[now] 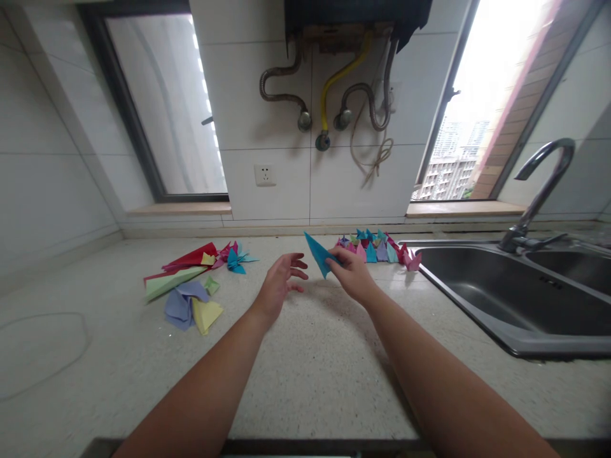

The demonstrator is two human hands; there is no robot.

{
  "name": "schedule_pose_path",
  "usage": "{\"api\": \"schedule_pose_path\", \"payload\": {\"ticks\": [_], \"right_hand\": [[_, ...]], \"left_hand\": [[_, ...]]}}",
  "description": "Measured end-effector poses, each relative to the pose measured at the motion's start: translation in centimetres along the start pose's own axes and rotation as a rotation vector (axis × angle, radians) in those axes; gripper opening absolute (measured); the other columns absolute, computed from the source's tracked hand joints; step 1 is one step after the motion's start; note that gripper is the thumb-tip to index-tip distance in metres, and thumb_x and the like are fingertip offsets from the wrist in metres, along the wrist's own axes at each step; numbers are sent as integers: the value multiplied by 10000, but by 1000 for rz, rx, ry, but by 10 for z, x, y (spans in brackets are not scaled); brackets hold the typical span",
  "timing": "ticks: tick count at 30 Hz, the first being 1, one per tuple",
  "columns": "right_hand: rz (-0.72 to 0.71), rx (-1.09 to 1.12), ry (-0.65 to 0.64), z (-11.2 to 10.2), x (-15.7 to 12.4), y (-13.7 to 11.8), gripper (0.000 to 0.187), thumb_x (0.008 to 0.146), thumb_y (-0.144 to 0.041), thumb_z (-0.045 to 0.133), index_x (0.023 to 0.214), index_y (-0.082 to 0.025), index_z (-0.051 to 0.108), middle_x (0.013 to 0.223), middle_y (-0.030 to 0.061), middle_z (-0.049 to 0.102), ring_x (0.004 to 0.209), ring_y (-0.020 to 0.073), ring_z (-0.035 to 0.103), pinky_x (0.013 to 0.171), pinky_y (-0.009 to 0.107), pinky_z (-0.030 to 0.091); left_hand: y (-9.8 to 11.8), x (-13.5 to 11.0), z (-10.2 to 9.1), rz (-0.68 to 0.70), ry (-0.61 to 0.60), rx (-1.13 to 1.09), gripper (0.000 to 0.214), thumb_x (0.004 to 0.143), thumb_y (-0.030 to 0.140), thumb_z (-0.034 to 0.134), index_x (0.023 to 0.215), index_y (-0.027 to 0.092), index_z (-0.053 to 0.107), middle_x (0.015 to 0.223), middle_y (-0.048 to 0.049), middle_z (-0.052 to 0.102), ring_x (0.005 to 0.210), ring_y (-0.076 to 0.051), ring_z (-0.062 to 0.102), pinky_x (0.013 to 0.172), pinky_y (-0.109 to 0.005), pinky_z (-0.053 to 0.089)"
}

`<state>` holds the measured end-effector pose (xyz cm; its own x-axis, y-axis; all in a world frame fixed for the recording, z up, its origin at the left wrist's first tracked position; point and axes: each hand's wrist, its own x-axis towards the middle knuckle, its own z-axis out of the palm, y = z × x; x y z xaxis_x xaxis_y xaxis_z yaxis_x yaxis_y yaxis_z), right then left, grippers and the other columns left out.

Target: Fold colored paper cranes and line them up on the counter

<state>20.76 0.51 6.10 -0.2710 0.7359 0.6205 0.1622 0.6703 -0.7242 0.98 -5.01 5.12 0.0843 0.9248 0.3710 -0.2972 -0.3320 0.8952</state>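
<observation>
My right hand (352, 273) pinches a folded blue paper piece (319, 253) and holds it a little above the speckled countertop (305, 375). Its pointed tip sticks up to the left. Just left of it hovers my left hand (281, 283), fingers spread and curled slightly toward the blue paper, holding nothing. Behind my right hand lies a cluster of several small folded paper figures (377, 249) in pink, blue, purple and green.
To the left lie loose coloured papers (188, 289), red, green, purple and yellow, and a blue and pink folded figure (236, 257). A steel sink (515, 299) with a tap (539, 191) is at the right. Windows, pipes and a wall socket (265, 174) are behind.
</observation>
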Motion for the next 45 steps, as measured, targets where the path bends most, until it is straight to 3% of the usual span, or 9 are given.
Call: {"api": "schedule_pose_path", "payload": {"ticks": [4,7,10,15,24,31,37,41,45], "right_hand": [[187,416,29,5,0,0,90,777,-257,600,757,-192,659,703,-7,602,681,144,542,664,276,433],[352,682,23,11,-3,-5,143,765,-286,618,842,-192,693,773,19,656,730,166,589,696,292,469],[444,800,-46,17,-6,-12,225,784,-346,620,888,-167,706,836,64,699,773,203,629,741,338,497],[471,823,-173,22,-10,-15,295,838,-411,564,838,-148,698,823,91,713,746,218,645,740,365,505],[419,799,-224,17,-9,-17,302,868,-419,555,952,-164,693,906,92,711,782,221,643,784,394,511],[380,797,-150,13,-10,-9,125,799,-314,681,815,-193,650,797,24,672,714,166,611,729,330,494],[352,658,-102,9,-6,-9,163,793,-343,701,833,-191,655,727,-9,614,639,122,545,601,250,420],[232,282,16,-5,1,-12,157,775,-339,685,805,-187,659,743,-8,612,666,123,528,614,252,400],[167,-151,99,-34,-8,-25,159,803,-335,620,828,-189,678,765,13,652,682,142,557,655,284,423]], "left_hand": [[-1,2,1,25,91,148,456,819,426,680,1204,196,595,1151,-113,593,975,-211,591,617,-253,530],[-2,2,2,44,17,189,432,828,392,682,1210,205,610,1227,-118,596,1049,-224,585,698,-287,556],[-3,1,3,10,-42,187,346,815,385,703,1082,169,658,1076,-108,662,958,-209,624,680,-283,549],[-3,0,4,-56,-31,165,279,775,391,743,843,138,646,770,-44,646,699,-146,614,546,-227,484],[-7,3,0,-62,-18,106,297,790,423,728,862,153,626,742,-26,640,666,-137,606,497,-216,465],[-4,2,3,-82,-9,101,304,781,427,728,864,154,621,735,-16,634,655,-132,602,486,-210,455],[-11,6,1,-122,-16,158,341,790,460,692,909,149,622,757,-22,626,646,-129,596,483,-210,434],[-20,11,-11,-80,121,247,358,779,480,684,936,163,629,741,-6,608,602,-115,568,472,-207,399],[-28,12,-21,-70,121,335,365,786,500,665,924,164,629,720,-4,599,597,-116,556,479,-209,391]]}}
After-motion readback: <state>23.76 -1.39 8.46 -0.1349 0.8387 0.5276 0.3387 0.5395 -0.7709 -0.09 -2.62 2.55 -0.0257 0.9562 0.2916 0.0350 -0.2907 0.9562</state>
